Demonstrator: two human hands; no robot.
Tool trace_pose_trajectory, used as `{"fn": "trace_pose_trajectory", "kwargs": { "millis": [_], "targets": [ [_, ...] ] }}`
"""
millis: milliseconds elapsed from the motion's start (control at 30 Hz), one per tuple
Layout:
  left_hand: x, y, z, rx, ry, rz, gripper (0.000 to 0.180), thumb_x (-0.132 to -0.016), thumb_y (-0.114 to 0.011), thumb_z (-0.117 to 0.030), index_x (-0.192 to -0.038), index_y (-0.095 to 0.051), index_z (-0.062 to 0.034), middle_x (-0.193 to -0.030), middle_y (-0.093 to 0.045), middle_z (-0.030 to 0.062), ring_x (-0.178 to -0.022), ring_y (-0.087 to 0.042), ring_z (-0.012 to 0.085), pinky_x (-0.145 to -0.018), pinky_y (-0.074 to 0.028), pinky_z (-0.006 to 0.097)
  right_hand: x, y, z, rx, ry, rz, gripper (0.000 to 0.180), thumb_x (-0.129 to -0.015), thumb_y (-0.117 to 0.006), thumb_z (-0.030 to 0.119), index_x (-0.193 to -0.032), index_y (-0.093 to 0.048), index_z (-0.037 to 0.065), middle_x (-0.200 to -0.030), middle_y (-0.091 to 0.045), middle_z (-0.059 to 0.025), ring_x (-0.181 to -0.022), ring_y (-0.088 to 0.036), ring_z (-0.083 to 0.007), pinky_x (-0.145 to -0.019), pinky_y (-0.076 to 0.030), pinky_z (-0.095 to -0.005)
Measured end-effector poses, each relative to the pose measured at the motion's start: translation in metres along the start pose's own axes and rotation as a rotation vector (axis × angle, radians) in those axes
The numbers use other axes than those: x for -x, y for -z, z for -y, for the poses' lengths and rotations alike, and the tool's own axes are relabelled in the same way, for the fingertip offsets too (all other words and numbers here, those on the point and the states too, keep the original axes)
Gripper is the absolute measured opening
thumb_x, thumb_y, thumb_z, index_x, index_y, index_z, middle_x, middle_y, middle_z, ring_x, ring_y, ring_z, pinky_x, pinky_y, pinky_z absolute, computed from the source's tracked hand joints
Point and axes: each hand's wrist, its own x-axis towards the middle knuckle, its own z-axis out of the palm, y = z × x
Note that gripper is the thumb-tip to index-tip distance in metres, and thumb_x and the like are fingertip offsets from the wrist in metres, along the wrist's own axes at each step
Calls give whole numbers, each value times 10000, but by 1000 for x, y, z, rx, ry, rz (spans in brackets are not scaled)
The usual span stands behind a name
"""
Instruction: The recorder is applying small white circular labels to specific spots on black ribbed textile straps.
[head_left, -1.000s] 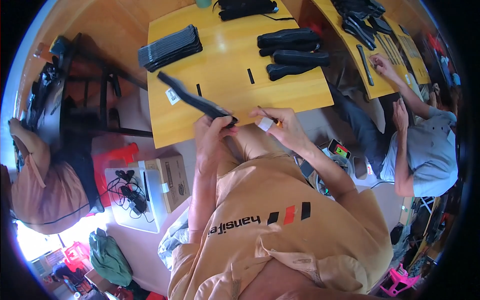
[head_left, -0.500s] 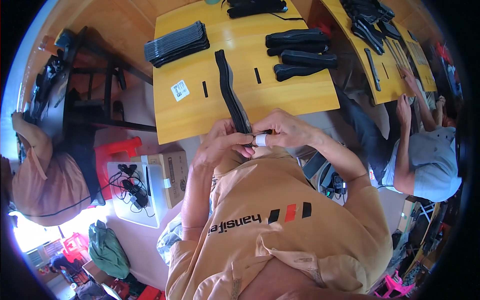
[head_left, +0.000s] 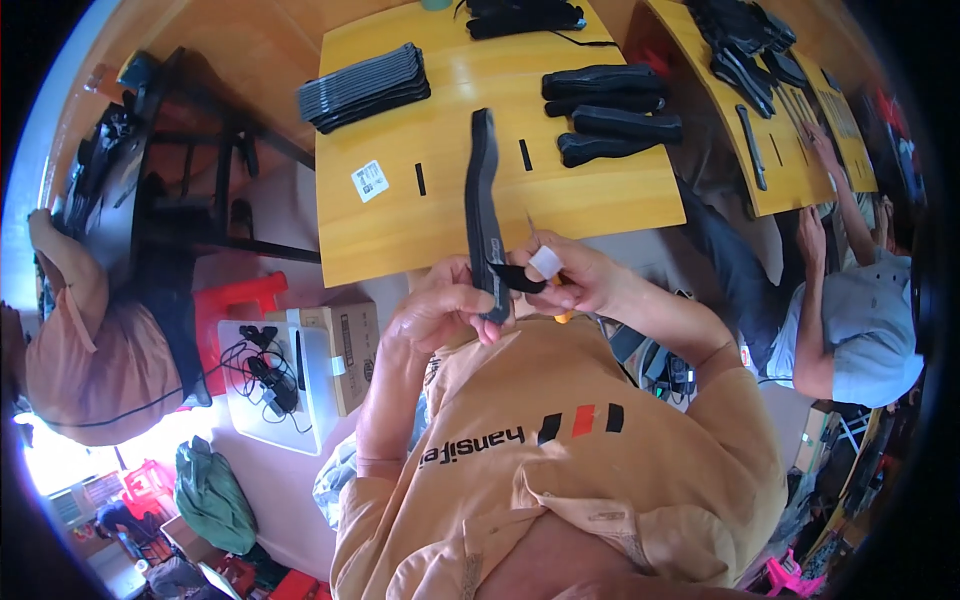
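Observation:
My left hand (head_left: 445, 305) is closed around the lower end of a long, folded black strap (head_left: 481, 190), which stands up from my fingers over the table's near edge. From that lower end a short black band (head_left: 518, 278) runs across to my right hand (head_left: 575, 275), whose fingers pinch it. A thin pointed tool (head_left: 531, 222) also sticks up out of my right hand. An orange end (head_left: 563, 318) shows below the same hand. White wrapping (head_left: 545, 262) sits on a right finger.
The yellow table (head_left: 400, 235) carries a stack of grey-black straps (head_left: 365, 85), several black strap bundles (head_left: 615, 100) and a white label (head_left: 369, 180). Left of me are a clear bin with cables (head_left: 270, 385) and a cardboard box (head_left: 350, 350). Co-workers (head_left: 850, 310) sit on both sides.
The strap has turned more upright and shifted right. My right hand has drawn away from my left, pulling out the short band. The pointed tool and orange end have come into sight.

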Motion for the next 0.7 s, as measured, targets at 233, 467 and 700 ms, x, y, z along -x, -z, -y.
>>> {"fn": "trace_pose_trajectory", "kwargs": {
  "millis": [233,467,700],
  "targets": [
    [0,0,8,-77,-38,-159,212,-823,-526,-150,-920,-553,36,-675,-606,115,-526,-586,155,-488,-486,217,-9,-29,11,727,230,-169,191,-753,-516,121,-591,-507,20,-550,-513,-6,-461,-444,-43,-423,-336,-185],
    [2,4,8,-227,-43,-156,322,-890,-504,-302,-902,-557,16,-637,-580,73,-491,-552,108,-430,-445,196,-14,-19,7,715,216,-84,175,-755,-515,120,-615,-521,15,-589,-539,-20,-447,-438,-43,-414,-329,-184],
    [19,0,29,-54,-134,-105,326,-838,-518,-290,-767,-552,26,-596,-558,72,-445,-522,91,-378,-400,182,-6,-19,-10,36,10,-83,270,-805,-547,266,-628,-461,81,-482,-390,11,-326,-338,-53,-322,-205,-170]
  ]
}}
